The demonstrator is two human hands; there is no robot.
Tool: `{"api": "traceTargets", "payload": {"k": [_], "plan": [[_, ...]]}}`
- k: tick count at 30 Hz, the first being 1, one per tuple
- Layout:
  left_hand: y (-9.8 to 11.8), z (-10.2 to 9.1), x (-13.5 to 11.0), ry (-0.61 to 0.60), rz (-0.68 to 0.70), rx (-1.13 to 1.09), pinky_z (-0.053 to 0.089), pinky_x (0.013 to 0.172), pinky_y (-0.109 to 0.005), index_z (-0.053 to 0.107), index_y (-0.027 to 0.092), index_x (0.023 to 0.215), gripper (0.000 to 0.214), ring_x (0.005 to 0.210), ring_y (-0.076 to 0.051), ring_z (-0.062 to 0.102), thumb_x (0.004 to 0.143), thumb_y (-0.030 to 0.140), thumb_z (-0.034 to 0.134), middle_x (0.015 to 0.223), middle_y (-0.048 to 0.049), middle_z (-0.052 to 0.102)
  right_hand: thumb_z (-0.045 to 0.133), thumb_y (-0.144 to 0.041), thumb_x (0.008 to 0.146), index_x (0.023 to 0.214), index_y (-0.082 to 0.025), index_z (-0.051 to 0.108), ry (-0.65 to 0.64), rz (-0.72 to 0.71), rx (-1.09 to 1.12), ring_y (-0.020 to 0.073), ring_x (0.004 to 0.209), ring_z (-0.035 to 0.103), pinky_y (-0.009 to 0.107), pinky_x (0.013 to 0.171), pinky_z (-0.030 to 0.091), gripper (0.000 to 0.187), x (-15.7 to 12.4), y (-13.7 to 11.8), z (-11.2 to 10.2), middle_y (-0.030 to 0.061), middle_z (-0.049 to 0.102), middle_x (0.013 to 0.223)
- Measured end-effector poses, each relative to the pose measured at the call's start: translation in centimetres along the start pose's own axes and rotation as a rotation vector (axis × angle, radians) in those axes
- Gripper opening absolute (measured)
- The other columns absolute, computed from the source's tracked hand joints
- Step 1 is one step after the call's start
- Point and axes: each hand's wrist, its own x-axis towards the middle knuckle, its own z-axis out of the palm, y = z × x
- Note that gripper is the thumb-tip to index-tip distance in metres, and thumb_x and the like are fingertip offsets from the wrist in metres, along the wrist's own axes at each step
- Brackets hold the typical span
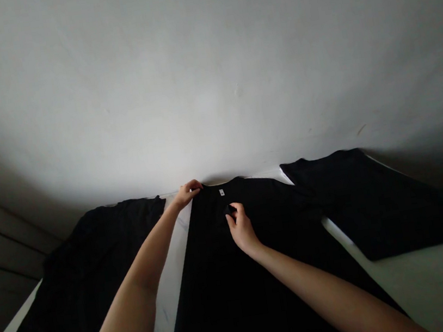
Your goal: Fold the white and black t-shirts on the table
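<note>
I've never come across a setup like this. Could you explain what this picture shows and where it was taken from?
There is no machine here: a person works with two bare hands, seen by one camera worn on the head, looking forward and down. Ahead is a pale wall. Below it, a black garment lies spread on a white, marbled surface, a small white label near its top edge. The left hand is at its upper left corner; whether it grips is unclear. The right hand pinches a bit of dark cloth below the label. More dark cloth lies on the left and right.
</note>
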Motion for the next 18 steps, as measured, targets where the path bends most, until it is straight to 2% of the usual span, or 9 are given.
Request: {"api": "traceTargets", "payload": {"k": [7, 11, 14, 18], "plan": [[-1.0, -1.0, -0.2, -0.012, -0.011, 0.071, 0.049, 0.087, -0.032, 0.062, 0.018, 0.091, 0.019, 0.089, -0.018, 0.063, 0.083, 0.021, 0.045, 0.09, -0.0038, 0.07, 0.044, -0.01, 0.088, 0.121, -0.018, 0.048, 0.031, -0.148, -0.067, 0.0232, 0.103, 0.066, 0.036, 0.09, 0.051, 0.034, 2.3, -2.1, 0.6, 0.0136, 0.066, 0.113], [-1.1, -0.7, -0.8, -0.015, -0.04, 0.17, 0.048, 0.09, -0.032, 0.063, 0.022, 0.094, 0.019, 0.093, -0.019, 0.063, 0.087, 0.02, 0.045, 0.099, -0.0032, 0.07, 0.045, -0.007, 0.087, 0.13, -0.018, 0.045, -0.067, -0.137, -0.244, 0.0239, 0.103, 0.066, 0.036, 0.089, 0.05, 0.045, 3.4, -1.9, 0.0, 0.0122, 0.067, 0.112], [-0.9, 0.0, -1.1, -0.015, -0.073, 0.255, 0.046, 0.093, -0.034, 0.064, 0.024, 0.096, 0.02, 0.099, -0.021, 0.062, 0.089, 0.019, 0.046, 0.106, -0.0037, 0.069, 0.043, -0.006, 0.089, 0.134, -0.018, 0.046, -0.164, -0.094, -0.433, 0.0238, 0.096, 0.067, 0.034, 0.084, 0.05, 0.046, 2.8, -0.9, -0.7, 0.0117, 0.068, 0.103], [-0.1, 0.7, -1.4, -0.005, -0.114, 0.373, 0.043, 0.097, -0.04, 0.063, 0.023, 0.1, 0.022, 0.106, -0.025, 0.059, 0.09, 0.015, 0.046, 0.112, -0.0078, 0.066, 0.036, -0.008, 0.094, 0.138, -0.022, 0.048, -0.225, -0.082, -0.595, 0.0228, 0.091, 0.067, 0.031, 0.079, 0.05, 0.048, 1.5, -0.6, -1.2, 0.0121, 0.064, 0.105]]}}
